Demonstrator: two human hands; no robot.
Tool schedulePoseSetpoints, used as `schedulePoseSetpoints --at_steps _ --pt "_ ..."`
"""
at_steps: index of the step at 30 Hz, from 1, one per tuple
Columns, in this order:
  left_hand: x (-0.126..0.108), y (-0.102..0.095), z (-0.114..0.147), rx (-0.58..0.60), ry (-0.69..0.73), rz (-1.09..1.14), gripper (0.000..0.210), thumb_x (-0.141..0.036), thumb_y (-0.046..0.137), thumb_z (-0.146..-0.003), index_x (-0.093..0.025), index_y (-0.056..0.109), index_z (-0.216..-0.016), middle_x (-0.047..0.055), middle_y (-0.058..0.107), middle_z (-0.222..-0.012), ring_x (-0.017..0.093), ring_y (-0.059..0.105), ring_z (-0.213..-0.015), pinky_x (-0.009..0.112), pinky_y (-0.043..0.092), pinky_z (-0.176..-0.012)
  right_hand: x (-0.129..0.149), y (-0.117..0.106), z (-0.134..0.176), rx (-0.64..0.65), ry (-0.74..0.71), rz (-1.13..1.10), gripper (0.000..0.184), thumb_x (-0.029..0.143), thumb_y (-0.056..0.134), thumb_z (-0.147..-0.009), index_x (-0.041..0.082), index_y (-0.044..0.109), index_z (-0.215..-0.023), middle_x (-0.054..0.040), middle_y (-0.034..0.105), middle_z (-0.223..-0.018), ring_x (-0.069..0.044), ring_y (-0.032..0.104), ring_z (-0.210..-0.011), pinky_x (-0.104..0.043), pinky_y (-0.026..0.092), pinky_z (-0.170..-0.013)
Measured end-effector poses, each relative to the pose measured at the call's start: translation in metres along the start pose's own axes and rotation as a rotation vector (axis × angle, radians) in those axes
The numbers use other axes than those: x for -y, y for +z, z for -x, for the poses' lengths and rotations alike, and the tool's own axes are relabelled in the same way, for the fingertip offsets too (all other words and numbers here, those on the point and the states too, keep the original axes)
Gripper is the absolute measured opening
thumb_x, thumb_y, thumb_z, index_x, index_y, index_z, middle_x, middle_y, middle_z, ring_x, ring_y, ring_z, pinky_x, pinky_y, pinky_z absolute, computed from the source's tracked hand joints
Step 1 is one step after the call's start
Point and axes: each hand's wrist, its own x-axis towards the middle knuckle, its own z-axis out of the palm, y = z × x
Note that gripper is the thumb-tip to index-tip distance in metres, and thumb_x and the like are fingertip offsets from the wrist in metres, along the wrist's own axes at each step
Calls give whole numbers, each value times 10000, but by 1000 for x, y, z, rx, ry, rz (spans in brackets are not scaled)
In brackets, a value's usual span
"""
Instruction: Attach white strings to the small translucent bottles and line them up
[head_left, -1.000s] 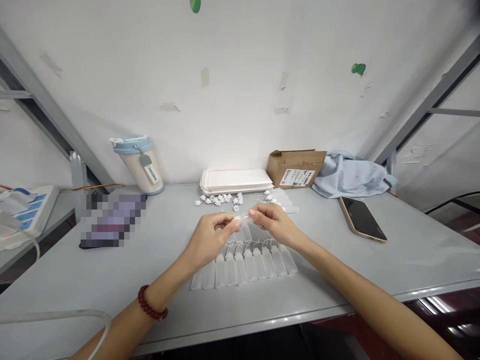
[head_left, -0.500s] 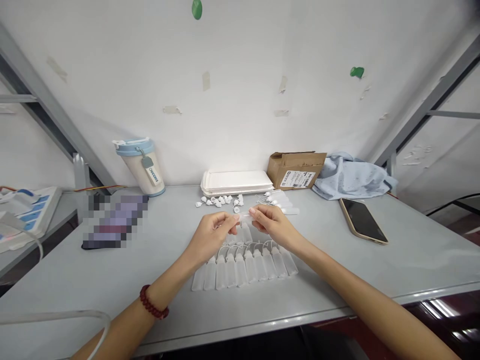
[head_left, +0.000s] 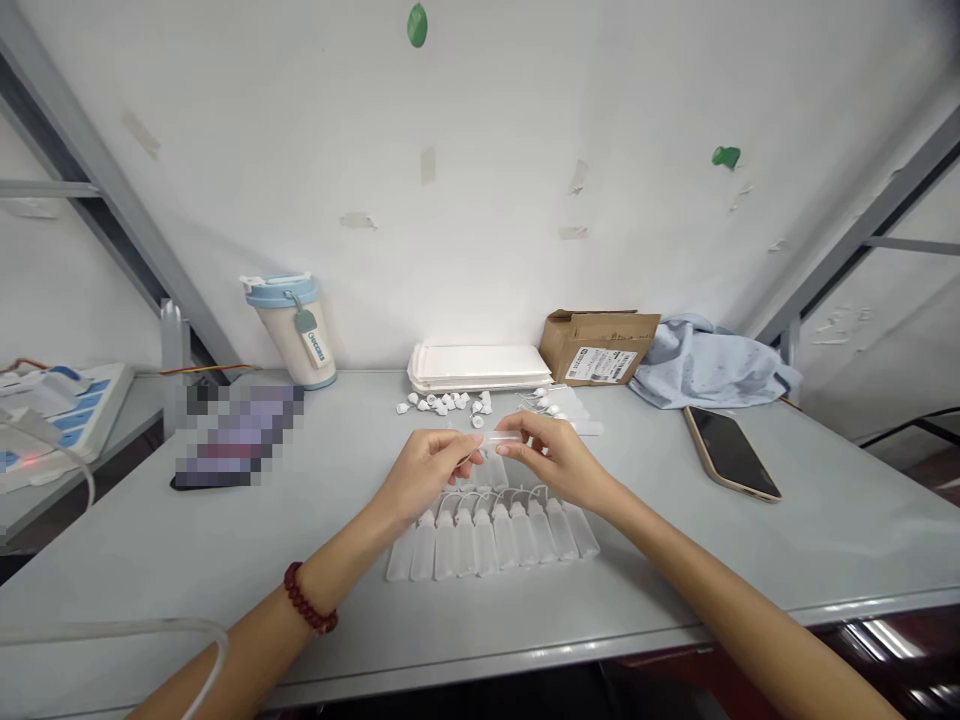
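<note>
Between my two hands a small translucent plastic bottle (head_left: 502,437) lies sideways in the air. My left hand (head_left: 435,468) pinches its left end, and the fingers cover what is there. Thumb and fingertips of my right hand (head_left: 551,452) close on the other end. Below the hands several capped translucent bottles (head_left: 484,543) lie side by side in a row, with thin white straps at their tops. A shorter second row of bottles (head_left: 491,473) is partly hidden behind my hands. Loose white caps (head_left: 448,402) are scattered beyond my left hand.
More bottles and caps (head_left: 574,405) lie beyond my right hand. At the back stand a white tray stack (head_left: 480,368), a cardboard box (head_left: 600,345), a tumbler (head_left: 292,335) and a blue cloth (head_left: 709,365). A phone (head_left: 731,455) lies right; a white cable (head_left: 150,627) crosses the lower left.
My right hand has shifted its grip, its fingers now more spread along the bottle, and more of the bottle shows between the hands. The whole view has shifted slightly.
</note>
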Motion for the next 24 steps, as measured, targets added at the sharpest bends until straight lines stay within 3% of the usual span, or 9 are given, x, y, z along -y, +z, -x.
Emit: schedulePoseSetpoints --at_steps 5,11,17,20,24 --pt "2 -1 1 32 11 -25 368 -480 560 -761 -152 647 -618 -3 511 -567 123 452 -585 255 366 -569 -2 -1 -1 -5 -74 82 211 376 559 -854 176 599 -908 -38 640 -854 -119 524 -651 -238 409 -570" --pt "2 -2 -3 44 20 -92 380 -500 554 -754 -156 657 -630 -12 496 -546 118 452 -564 238 359 -540 -9 -4 -2 -5 -109 178 212 372 538 -869 172 607 -874 -39 648 -791 -125 517 -625 -245 387 -561" --pt "9 -27 -18 -157 98 -205 398 -493 515 -768 -147 646 -623 -10 525 -548 120 479 -545 233 360 -539 -19 -23 -8 8 2 270 205 335 508 -872 162 613 -843 -49 651 -786 -140 522 -640 -262 381 -582" --pt "18 -48 -28 -289 119 -428 389 -470 473 -786 -150 683 -720 8 593 -591 141 505 -554 244 364 -542 -26 -36 -9 59 75 322 204 331 508 -862 161 616 -839 -48 641 -761 -151 522 -650 -269 383 -593" --pt "35 -73 -40 -387 254 -847 261 -302 462 -791 -176 688 -813 70 687 -856 229 583 -837 309 430 -760 -35 -54 -7 144 136 391 206 328 508 -851 160 626 -856 -59 643 -768 -165 534 -666 -278 385 -604"
